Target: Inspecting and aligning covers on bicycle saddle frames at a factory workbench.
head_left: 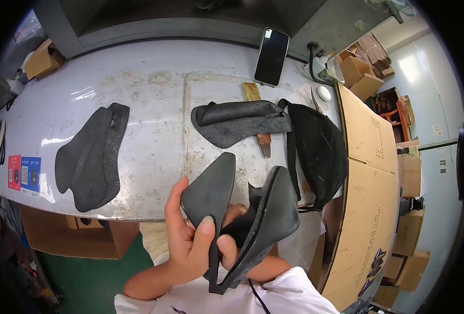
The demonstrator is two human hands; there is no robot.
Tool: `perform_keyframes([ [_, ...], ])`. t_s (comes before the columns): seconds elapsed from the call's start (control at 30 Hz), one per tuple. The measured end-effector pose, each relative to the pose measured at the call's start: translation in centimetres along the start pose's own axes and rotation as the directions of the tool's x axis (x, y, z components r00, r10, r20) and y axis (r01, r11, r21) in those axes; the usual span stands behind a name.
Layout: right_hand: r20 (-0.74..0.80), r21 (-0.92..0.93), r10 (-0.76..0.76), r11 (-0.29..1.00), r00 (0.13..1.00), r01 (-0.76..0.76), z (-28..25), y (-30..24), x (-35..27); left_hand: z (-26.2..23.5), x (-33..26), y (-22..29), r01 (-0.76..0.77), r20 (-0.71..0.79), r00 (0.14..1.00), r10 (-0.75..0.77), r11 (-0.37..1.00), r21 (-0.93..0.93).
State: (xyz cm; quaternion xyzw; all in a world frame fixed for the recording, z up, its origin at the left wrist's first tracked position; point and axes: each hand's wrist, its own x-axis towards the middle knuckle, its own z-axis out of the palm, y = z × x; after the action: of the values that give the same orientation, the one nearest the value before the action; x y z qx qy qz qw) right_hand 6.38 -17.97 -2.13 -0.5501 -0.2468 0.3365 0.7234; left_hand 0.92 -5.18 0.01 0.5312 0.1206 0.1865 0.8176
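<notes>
In front of my chest I hold a black leather-like piece (279, 214), shaped like part of a shoe upper. It is bent into two panels joined by a narrow strip at the bottom, with a rough grey cut edge. My left hand (182, 246) is closed on the left panel, thumb in front and a finger behind. Partly hidden by the piece, my right hand (229, 248) grips it near the middle, its thumb on the inner side. Beyond my hands lies a folded black piece (237, 123) of similar material. More such pieces (93, 157) lie stacked on the left.
On the white table (153, 136), a knife-like tool (264, 145) sits partly under the folded piece. A black pouch with straps (318, 152) rests at the right, beside cardboard (368, 209). A phone (272, 56) leans at the back. An open carton (80, 235) stands below the left edge.
</notes>
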Motion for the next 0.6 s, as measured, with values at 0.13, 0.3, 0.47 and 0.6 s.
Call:
perform_keyframes([
  [0.13,-0.034,0.122,0.047,0.992,0.998,-0.042,0.0,0.6,0.1,-0.8,0.4,0.9,0.101,0.046,0.994,-0.098,0.993,-0.064],
  [0.3,-0.003,0.642,0.111,0.762,0.994,-0.083,-2.6,-0.3,0.3,-2.5,0.3,2.7,0.275,0.199,0.946,-0.256,0.958,-0.077],
  [0.47,-0.01,0.029,-0.172,0.985,0.985,0.172,-4.7,-1.0,1.2,-4.5,0.1,3.0,0.342,0.402,0.848,-0.346,0.936,0.082],
  [0.6,-0.197,-0.215,-0.4,0.909,0.895,0.359,-3.2,-0.5,1.0,-4.4,-0.1,3.3,0.445,0.372,0.836,-0.403,0.895,-0.032],
])
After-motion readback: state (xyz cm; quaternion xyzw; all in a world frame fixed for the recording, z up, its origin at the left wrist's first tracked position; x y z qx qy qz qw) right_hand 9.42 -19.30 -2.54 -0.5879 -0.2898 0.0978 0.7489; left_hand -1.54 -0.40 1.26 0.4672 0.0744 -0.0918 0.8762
